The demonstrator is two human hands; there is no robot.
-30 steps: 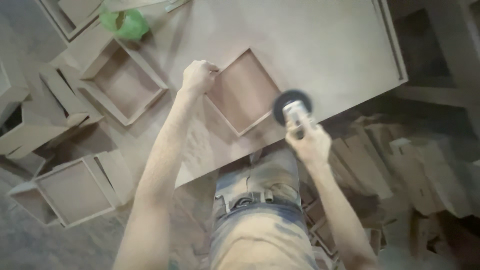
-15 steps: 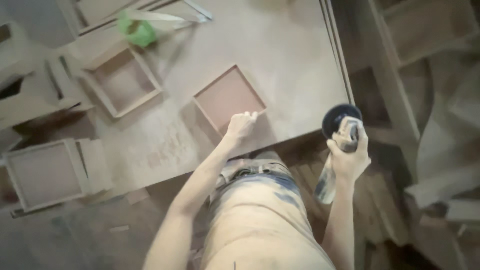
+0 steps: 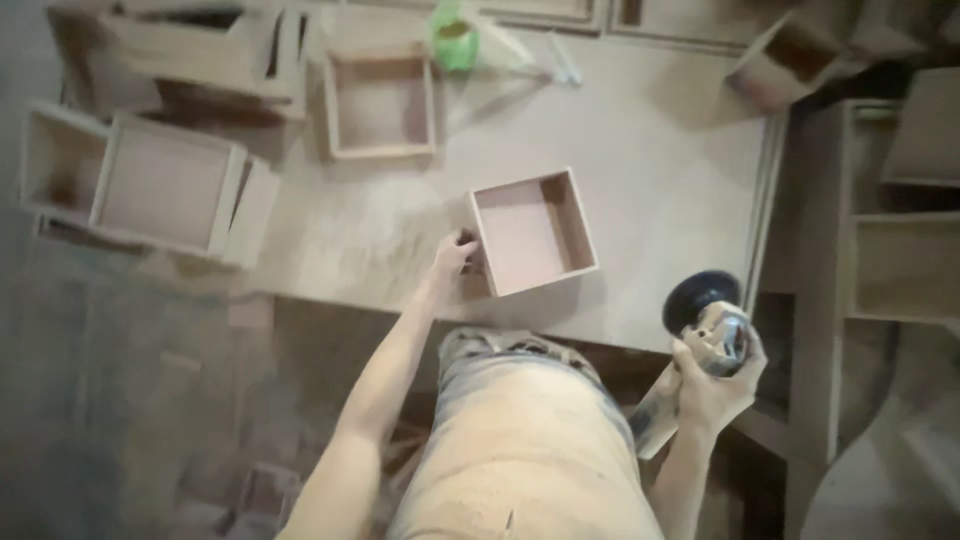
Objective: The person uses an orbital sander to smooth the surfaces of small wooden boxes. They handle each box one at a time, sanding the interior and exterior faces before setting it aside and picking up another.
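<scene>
A small open wooden box [image 3: 533, 231] lies on the dusty workbench [image 3: 660, 170], near its front edge. My left hand [image 3: 455, 256] grips the box by its left wall. My right hand [image 3: 712, 378] holds an angle grinder [image 3: 708, 322] with a black round disc, off the bench to the right of my body and apart from the box.
Another open wooden box [image 3: 381, 104] sits further back on the bench, with a green object [image 3: 455, 45] behind it. Larger wooden boxes [image 3: 150, 180] are stacked at the left. Wooden frames and shelves [image 3: 900, 250] stand at the right.
My left hand has shifted to the box's left wall. My right hand has lowered the grinder a little at the right of the bench. The view has swung round.
</scene>
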